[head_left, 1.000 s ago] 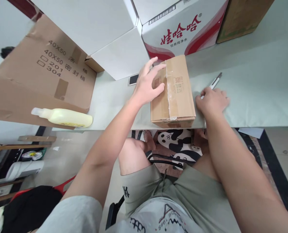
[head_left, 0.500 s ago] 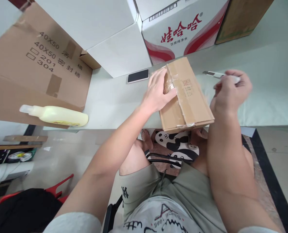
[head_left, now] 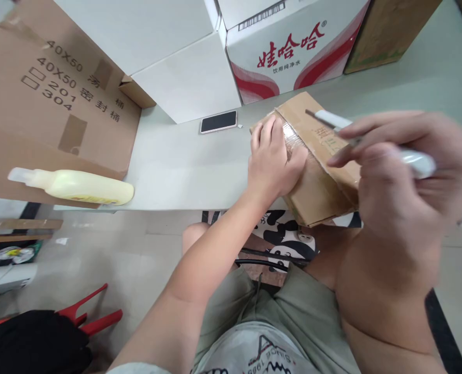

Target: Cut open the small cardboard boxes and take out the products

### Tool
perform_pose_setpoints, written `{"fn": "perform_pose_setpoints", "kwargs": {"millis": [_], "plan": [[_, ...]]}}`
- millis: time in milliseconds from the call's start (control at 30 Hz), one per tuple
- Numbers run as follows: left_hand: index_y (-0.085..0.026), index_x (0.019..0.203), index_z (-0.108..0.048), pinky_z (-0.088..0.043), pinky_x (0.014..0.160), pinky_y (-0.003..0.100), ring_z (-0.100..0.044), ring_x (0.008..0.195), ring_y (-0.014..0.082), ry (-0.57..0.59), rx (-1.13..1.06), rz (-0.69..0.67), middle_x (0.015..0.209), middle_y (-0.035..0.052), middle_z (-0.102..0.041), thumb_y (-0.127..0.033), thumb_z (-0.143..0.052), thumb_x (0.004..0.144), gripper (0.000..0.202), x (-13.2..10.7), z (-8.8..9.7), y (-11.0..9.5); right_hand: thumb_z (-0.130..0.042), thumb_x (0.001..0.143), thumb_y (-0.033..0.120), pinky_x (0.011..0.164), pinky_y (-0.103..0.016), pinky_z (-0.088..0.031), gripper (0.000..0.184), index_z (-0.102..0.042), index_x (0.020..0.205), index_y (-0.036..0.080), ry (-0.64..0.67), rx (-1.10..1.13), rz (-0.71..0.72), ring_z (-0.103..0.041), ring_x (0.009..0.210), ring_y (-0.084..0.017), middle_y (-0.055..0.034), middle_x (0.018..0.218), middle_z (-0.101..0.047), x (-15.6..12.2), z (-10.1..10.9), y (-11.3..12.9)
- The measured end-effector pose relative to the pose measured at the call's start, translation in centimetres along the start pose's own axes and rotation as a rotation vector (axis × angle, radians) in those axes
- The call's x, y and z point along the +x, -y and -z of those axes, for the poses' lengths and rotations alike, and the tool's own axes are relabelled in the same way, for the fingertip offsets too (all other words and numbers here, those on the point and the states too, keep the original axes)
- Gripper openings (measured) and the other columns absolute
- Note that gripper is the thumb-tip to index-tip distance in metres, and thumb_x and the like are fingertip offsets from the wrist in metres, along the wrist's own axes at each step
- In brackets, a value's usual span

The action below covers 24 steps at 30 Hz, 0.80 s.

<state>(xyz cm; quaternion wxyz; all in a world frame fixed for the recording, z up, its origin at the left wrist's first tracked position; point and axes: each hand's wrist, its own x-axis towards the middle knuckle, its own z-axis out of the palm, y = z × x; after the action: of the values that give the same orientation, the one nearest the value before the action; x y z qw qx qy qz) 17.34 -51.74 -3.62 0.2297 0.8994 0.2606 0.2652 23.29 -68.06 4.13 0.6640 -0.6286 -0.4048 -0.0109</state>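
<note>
A small brown cardboard box (head_left: pixel 318 189) sits at an angle on the table's front edge, its near corner jutting over. Shiny clear tape shows along the seam on its top. My left hand (head_left: pixel 272 161) grips the box's left part, fingers bent over its far end and thumb on top. In my right hand (head_left: pixel 413 166), raised close to the camera, is a white utility knife (head_left: pixel 332 118). Its dark blade points left above the box top; I cannot tell whether it touches. My right hand hides the box's right side.
Behind the box lies a phone (head_left: pixel 218 122) on the table (head_left: pixel 184 166). White cartons (head_left: pixel 192 78) and a red-and-white carton (head_left: pixel 293 52) line the back. A yellow bottle (head_left: pixel 86 187) lies at left before a big brown carton (head_left: pixel 59 119). A red chair (head_left: pixel 75 311) stands lower left.
The right hand with the utility knife has come nearer the camera and over the box. The box has turned and shifted right, with the left hand moving along on it.
</note>
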Motion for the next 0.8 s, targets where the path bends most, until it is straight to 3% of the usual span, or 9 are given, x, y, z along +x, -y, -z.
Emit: {"fn": "perform_pose_setpoints", "kwargs": {"millis": [100, 300, 533, 800], "plan": [[-0.025, 0.151, -0.048, -0.017, 0.139, 0.053, -0.031, 0.162, 0.0328, -0.028, -0.006, -0.008, 0.166, 0.0117, -0.048, -0.047, -0.055, 0.099, 0.057, -0.2, 0.5, -0.2, -0.061, 0.092, 0.016, 0.077, -0.031, -0.057, 0.018, -0.064, 0.075, 0.021, 0.119, 0.027, 0.165, -0.07, 0.08, -0.014, -0.0008, 0.084, -0.074, 0.4, -0.1, -1.1], [-0.018, 0.149, -0.05, -0.022, 0.137, 0.053, -0.036, 0.159, 0.0338, -0.069, -0.037, 0.028, 0.164, 0.0139, -0.051, -0.036, -0.053, 0.096, 0.056, -0.6, 0.7, -0.6, -0.059, 0.09, 0.012, 0.065, -0.029, -0.053, 0.015, -0.066, 0.085, 0.024, 0.338, -0.085, 0.176, -0.068, 0.074, -0.015, -0.0003, 0.081, -0.073, 0.7, 0.4, -1.7], [-0.018, 0.149, -0.05, -0.025, 0.136, 0.053, -0.038, 0.158, 0.0335, -0.083, -0.054, -0.003, 0.163, 0.0152, -0.052, -0.039, -0.051, 0.098, 0.056, -0.8, 0.7, -0.1, -0.056, 0.09, 0.011, 0.061, -0.025, -0.049, 0.014, -0.063, 0.088, 0.022, 0.377, -0.163, 0.177, -0.062, 0.068, -0.012, 0.0005, 0.079, -0.07, 0.8, 0.3, -1.4], [-0.014, 0.149, -0.051, -0.026, 0.135, 0.055, -0.038, 0.158, 0.0349, -0.087, -0.057, -0.025, 0.162, 0.0175, -0.053, -0.041, -0.049, 0.099, 0.056, -0.8, 0.7, 0.2, -0.051, 0.087, 0.008, 0.063, -0.025, -0.048, 0.018, -0.059, 0.079, 0.022, 0.252, -0.216, 0.144, -0.06, 0.067, -0.011, 0.0014, 0.073, -0.065, 0.9, -0.9, -1.6]]}}
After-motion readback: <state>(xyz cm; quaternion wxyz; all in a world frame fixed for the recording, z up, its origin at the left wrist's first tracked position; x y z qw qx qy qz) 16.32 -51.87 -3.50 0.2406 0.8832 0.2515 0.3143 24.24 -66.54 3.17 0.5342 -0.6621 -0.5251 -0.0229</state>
